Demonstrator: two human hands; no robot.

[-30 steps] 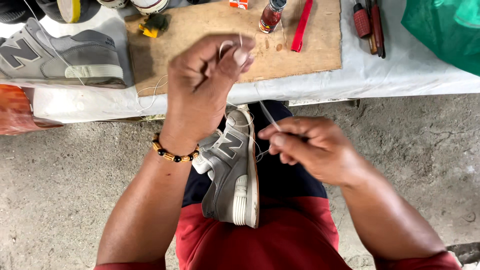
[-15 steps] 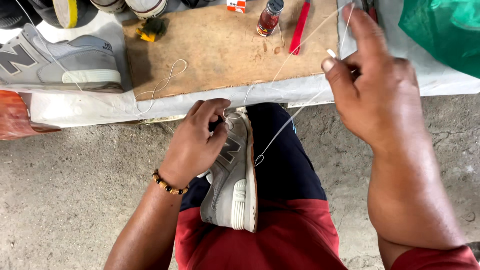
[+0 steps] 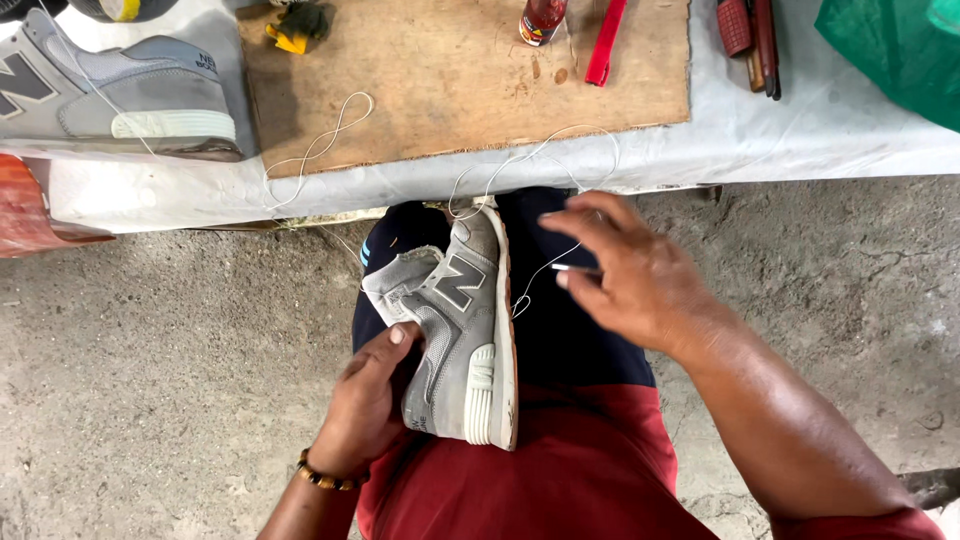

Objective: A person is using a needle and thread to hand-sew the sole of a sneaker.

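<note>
Left hand (image 3: 365, 400) grips shoe (image 3: 460, 330) on lap; right hand (image 3: 625, 275) pinches thread (image 3: 545, 270) beside sole, below table edge (image 3: 800, 160).

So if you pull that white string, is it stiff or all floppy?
Probably floppy: the white thread lies in loose loops on the wooden board and curls from the grey shoe toward the right hand. It looks thin, so likely very light. It may snag or tangle, since the loops cross each other.
</note>
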